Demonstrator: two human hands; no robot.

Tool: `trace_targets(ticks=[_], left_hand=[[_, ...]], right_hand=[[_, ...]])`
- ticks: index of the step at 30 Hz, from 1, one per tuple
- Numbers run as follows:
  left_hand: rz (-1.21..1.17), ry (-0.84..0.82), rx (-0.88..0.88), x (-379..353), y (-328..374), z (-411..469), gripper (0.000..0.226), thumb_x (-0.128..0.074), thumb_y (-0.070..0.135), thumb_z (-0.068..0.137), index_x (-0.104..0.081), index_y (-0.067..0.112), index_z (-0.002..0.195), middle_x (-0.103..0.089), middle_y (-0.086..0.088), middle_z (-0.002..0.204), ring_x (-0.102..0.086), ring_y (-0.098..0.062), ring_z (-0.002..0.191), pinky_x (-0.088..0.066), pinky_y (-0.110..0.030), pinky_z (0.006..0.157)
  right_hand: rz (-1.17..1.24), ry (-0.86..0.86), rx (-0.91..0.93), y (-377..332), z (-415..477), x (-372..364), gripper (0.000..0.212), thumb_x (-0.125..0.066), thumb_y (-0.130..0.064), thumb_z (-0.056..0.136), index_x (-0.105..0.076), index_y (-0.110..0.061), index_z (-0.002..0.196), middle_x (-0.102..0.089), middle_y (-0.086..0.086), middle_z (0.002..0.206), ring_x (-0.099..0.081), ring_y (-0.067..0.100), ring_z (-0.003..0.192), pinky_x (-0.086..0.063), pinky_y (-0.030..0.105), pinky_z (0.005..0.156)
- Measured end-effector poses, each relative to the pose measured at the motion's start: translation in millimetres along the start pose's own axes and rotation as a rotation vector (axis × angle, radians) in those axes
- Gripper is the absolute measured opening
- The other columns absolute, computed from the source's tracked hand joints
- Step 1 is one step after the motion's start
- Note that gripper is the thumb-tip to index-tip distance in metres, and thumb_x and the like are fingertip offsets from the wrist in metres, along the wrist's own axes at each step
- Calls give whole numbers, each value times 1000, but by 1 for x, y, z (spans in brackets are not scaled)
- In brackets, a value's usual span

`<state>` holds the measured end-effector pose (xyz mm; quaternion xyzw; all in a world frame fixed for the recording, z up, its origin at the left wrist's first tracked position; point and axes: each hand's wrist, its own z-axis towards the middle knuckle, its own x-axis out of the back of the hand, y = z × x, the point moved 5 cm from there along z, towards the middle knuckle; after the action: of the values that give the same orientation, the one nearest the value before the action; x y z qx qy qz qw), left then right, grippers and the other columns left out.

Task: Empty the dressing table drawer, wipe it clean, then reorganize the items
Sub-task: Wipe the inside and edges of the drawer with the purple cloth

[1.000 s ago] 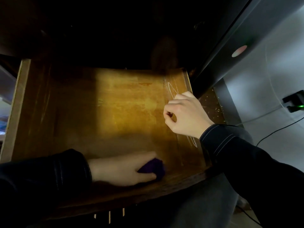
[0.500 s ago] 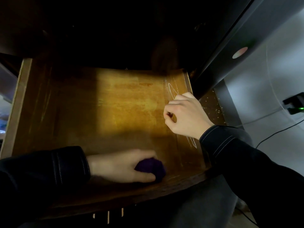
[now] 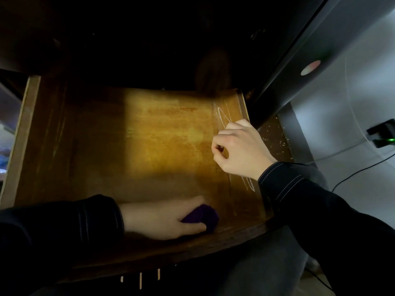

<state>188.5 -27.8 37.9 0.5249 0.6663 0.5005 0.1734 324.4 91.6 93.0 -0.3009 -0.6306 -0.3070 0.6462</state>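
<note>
1. In the middle of the view, a wooden drawer (image 3: 162, 133), pulled out from under the dark dressing table (image 3: 149, 39); bare floor, lit yellow across the centre and right, shadowed at the left and front.
2. To the right, a pale wall (image 3: 363, 92), apart from the drawer.
3. Low at the front, the left hand (image 3: 158, 221) in a dark sleeve (image 3: 64, 227), lying on the drawer floor just beside the front wall, fingers and thumb wrapped round a cloth.
4. On the drawer's right side wall, the right hand (image 3: 241, 150), also dark-sleeved, fingers curled in, thumb tip near the forefinger; cannot tell whether anything is pinched there.
5. Cloth (image 3: 203, 215): purple, bunched small, down on the drawer floor towards the front right corner, partly covered by the left hand.
6. White scribbled loops (image 3: 222, 116) on the inside of the right side wall, partly under the right hand.
7. At the far right, on the wall, a black plug (image 3: 382, 133) with a green light; below it, a thin black cable (image 3: 352, 174).
</note>
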Motion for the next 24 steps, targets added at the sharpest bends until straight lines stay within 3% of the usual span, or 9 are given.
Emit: trace_targets(ticks=[3,8,13,18,22,24], left_hand=[[242,-74,161,-3,-16,-3,22,-51,49,100,-46,27,102,-61,2,94,-60,-18,83,-50,-38,76],[-253,58,-89,6,8,-1,20,-63,30,98,-57,21,115,-66,-2,105,-62,-15,91,-51,-33,83],[151,-67,181,-6,-14,3,18,-54,44,100,-49,27,106,-61,5,99,-61,-17,91,-49,-33,78],[-217,33,-110,6,6,-2,21,-63,32,98,-58,20,115,-67,-3,103,-61,-18,87,-51,-36,81],[53,-56,107,-6,-12,7,16,-55,41,100,-53,27,107,-63,3,99,-61,-18,87,-50,-37,79],[113,-68,119,-6,-16,9,13,-55,41,100,-52,29,105,-63,4,100,-60,-16,88,-51,-37,81]], right_hand=[[-4,5,-3,0,0,0,20,-55,-29,90,-68,-24,75,-62,-12,70,-52,14,77,-37,37,94],[-14,1,2,0,0,0,23,-52,-31,90,-68,-23,76,-63,-11,71,-53,15,78,-38,37,94],[-12,3,1,0,0,0,22,-53,-30,91,-68,-24,76,-63,-12,71,-52,14,78,-36,36,95],[-12,9,1,0,0,0,21,-54,-30,90,-68,-24,75,-62,-12,70,-52,14,77,-38,37,94],[-12,7,-2,0,0,1,21,-54,-30,90,-68,-24,75,-61,-12,69,-52,14,77,-36,36,95],[-19,2,-3,0,0,0,22,-53,-31,91,-69,-24,76,-62,-12,70,-52,14,78,-36,35,95]])
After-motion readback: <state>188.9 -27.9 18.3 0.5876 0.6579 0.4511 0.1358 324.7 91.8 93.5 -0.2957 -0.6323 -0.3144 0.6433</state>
